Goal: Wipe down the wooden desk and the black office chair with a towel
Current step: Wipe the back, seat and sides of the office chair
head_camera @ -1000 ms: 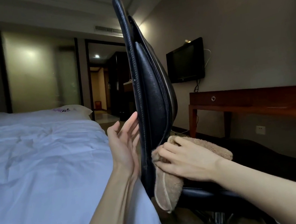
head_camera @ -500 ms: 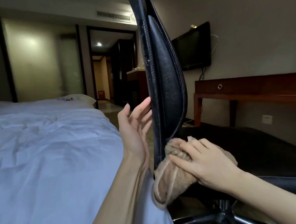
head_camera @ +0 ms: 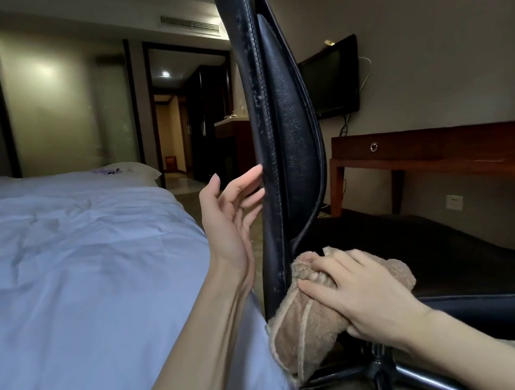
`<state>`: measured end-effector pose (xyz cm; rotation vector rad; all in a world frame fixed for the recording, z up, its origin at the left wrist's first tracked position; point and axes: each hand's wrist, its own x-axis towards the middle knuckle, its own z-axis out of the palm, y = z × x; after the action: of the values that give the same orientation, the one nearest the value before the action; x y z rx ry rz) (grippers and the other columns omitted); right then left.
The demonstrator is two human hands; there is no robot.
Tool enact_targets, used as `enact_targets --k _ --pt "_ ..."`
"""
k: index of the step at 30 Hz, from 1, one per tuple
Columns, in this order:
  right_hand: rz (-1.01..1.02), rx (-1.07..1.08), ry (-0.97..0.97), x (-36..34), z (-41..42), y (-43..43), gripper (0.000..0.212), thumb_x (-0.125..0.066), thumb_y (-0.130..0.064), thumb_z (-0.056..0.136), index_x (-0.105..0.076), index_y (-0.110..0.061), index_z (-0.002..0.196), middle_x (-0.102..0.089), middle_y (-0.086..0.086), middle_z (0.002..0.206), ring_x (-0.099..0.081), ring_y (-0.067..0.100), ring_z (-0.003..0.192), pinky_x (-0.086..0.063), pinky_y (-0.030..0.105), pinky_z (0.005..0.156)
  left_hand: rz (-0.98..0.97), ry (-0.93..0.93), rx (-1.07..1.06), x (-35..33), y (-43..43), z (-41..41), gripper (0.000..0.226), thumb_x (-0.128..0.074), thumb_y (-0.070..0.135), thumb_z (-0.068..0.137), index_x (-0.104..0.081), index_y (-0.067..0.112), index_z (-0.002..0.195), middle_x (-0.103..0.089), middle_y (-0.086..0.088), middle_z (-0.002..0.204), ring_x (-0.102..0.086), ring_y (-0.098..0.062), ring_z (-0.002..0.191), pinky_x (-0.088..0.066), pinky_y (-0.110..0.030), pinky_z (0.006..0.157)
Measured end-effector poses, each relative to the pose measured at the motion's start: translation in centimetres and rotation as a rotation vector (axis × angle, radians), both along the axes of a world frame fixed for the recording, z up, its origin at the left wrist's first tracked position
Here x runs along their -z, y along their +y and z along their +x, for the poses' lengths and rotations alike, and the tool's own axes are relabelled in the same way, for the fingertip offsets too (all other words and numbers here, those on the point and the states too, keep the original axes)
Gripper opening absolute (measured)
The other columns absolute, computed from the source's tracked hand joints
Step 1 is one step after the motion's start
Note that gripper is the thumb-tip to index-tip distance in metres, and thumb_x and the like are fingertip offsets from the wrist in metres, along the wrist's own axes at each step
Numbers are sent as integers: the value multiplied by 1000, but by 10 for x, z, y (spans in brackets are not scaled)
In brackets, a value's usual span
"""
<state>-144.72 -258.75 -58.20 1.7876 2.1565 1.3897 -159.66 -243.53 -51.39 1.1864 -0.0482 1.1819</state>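
Head cam: the left hand point(head_camera: 229, 219) is up with its fingers straight and a little spread, fingertips just touching the rear edge of the black office chair's backrest point(head_camera: 288, 140), which stands edge-on right beside it. On that hand's other side, and under the forearm, there's a bed point(head_camera: 61, 274) with a rumpled white cover.

The right hand point(head_camera: 361, 293) is lower, gripping a bunched-up tan towel point(head_camera: 303, 331). Its fingers lie close together over the top of the wad and the thumb is hidden underneath. The towel is pushed into the corner where the backrest meets the seat point(head_camera: 441, 250), touching the backrest's lower edge, and its loose end hangs below the hand. Just beneath that hand you can see the chair base point(head_camera: 376, 374) and its metal spokes.

The wooden desk point(head_camera: 443, 150) is well beyond the right hand, against the wall, with ring pulls on its drawers. A wall-mounted TV point(head_camera: 332, 80) hangs above the desk's far end, and a wall socket point(head_camera: 454, 202) sits under the desk.
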Motion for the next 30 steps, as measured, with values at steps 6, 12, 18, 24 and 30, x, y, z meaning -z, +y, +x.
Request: enact_targets --k 6,12,18,24,30 --pt "426 -235 223 -37 -17 -5 55 -72 -33 80 -71 -15 132 -54 13 127 -55 32 108 -49 40 79 -10 43 17 0 3 -2 70 -23 52 105 -72 8 128 -71 -7 131 -62 -30 128 -39 -49 119" --pt "515 -197 229 -35 -32 19 50 -67 -29 88 -68 -17 136 -60 22 128 -55 38 116 -44 46 89 73 114 109 -7 7 -12 78 -29 67 94 -77 12 121 -70 -10 132 -64 -31 123 -46 -48 112" --pt "238 -266 -99 16 -19 6 31 -51 -18 101 -76 -17 119 -58 18 121 -52 34 107 -44 44 82 142 127 22 -5 -1 -12 80 -23 64 97 -71 9 129 -70 -7 133 -62 -33 126 -48 -40 106" --pt "136 -308 -271 -24 -24 -9 22 -57 -12 102 -76 -15 114 -67 23 123 -62 36 109 -50 43 80 133 120 27 -2 -3 -12 75 -21 61 101 -72 12 128 -71 -4 132 -65 -25 123 -46 -43 111" --pt "531 -222 -75 -114 -31 4 32 -63 -18 96 -74 -17 126 -65 23 125 -56 39 109 -42 46 83 68 113 240 -17 -6 -19 66 -35 60 102 -81 13 105 -76 -16 110 -73 -25 102 -59 -34 85"
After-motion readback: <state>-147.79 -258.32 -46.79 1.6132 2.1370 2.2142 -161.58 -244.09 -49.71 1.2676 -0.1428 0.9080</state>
